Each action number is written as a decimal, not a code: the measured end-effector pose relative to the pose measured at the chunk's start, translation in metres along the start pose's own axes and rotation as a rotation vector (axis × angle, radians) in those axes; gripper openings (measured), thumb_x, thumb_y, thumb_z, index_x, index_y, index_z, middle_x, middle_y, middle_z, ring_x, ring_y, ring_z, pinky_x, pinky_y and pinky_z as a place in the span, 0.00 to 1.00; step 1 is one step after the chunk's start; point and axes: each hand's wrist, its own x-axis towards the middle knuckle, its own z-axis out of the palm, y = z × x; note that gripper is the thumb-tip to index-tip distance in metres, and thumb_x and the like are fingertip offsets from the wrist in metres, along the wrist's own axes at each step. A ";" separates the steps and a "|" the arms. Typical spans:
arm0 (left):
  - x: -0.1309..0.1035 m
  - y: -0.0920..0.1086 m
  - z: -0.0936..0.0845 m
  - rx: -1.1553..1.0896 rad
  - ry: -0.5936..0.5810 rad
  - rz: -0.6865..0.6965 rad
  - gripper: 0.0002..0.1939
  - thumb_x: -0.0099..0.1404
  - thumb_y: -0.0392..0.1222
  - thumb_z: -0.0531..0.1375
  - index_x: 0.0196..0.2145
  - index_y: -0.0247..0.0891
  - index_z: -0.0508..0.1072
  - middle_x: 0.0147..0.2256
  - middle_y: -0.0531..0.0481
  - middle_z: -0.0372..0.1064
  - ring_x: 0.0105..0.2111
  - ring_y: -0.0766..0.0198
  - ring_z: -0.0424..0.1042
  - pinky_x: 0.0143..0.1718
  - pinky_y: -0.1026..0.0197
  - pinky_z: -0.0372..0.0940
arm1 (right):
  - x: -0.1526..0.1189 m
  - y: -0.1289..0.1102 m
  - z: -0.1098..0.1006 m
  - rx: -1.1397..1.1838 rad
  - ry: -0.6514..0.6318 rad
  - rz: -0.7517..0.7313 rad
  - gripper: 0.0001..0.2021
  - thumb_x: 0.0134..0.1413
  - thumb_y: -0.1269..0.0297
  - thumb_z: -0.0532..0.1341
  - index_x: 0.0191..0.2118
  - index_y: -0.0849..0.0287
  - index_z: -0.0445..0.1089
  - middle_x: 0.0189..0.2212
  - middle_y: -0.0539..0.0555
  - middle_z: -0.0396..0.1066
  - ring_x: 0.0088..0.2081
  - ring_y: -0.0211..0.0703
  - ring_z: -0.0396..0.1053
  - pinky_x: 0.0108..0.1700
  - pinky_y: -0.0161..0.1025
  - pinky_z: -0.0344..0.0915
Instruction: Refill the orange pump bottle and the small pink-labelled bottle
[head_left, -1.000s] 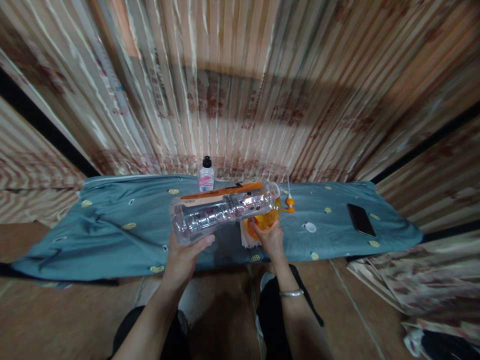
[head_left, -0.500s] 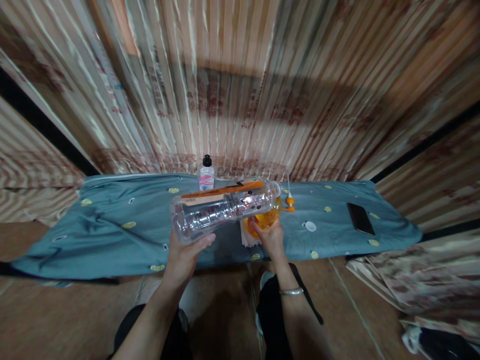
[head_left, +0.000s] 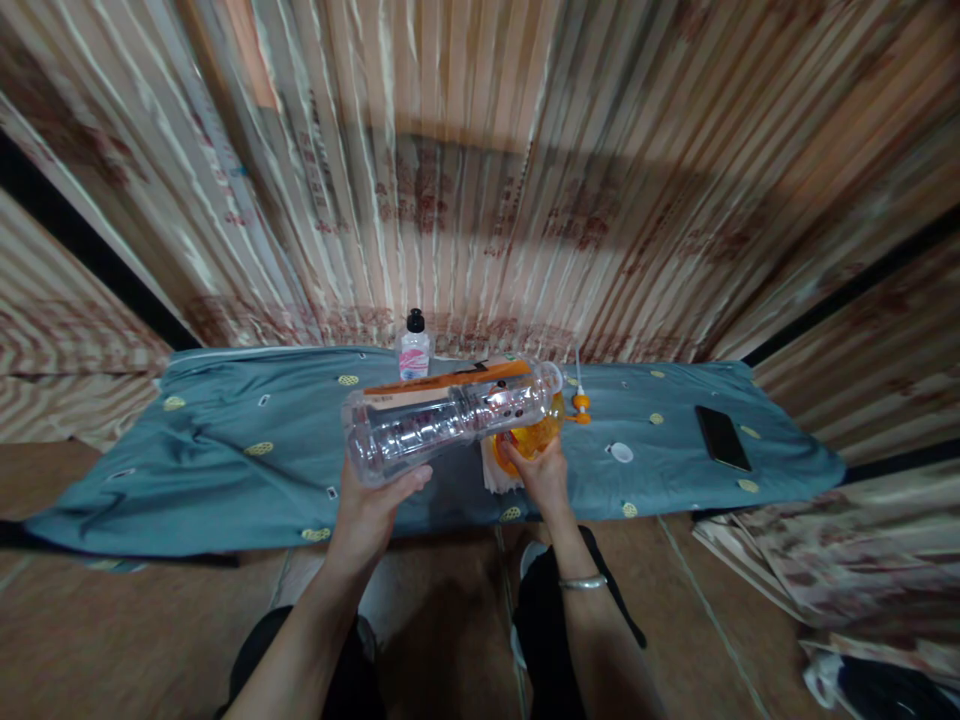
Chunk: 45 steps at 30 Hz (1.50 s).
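Observation:
My left hand (head_left: 381, 505) holds a large clear plastic bottle (head_left: 420, 430) with an orange label, tilted nearly flat, its mouth toward the right. Beneath and beside that mouth, my right hand (head_left: 541, 474) grips an orange transparent bottle (head_left: 536, 432). Whether liquid passes between the two cannot be made out. An orange spray head (head_left: 580, 404) with a thin tube lies just right of the orange bottle. Under my right hand is some pale tissue or cloth (head_left: 498, 476). A small bottle with a black cap (head_left: 414, 350) stands behind the clear bottle.
A teal patterned cloth (head_left: 225, 470) covers the low surface. A dark phone (head_left: 721, 438) lies at its right end. Striped curtains (head_left: 465, 200) hang behind and at both sides. My legs and the tiled floor show below.

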 end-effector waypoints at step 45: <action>0.000 0.000 -0.001 0.031 -0.008 -0.009 0.44 0.38 0.37 0.79 0.55 0.43 0.73 0.40 0.51 0.81 0.35 0.60 0.78 0.36 0.61 0.71 | -0.001 -0.005 -0.002 -0.002 -0.019 0.003 0.38 0.39 0.37 0.71 0.50 0.61 0.66 0.40 0.69 0.81 0.46 0.67 0.80 0.41 0.49 0.73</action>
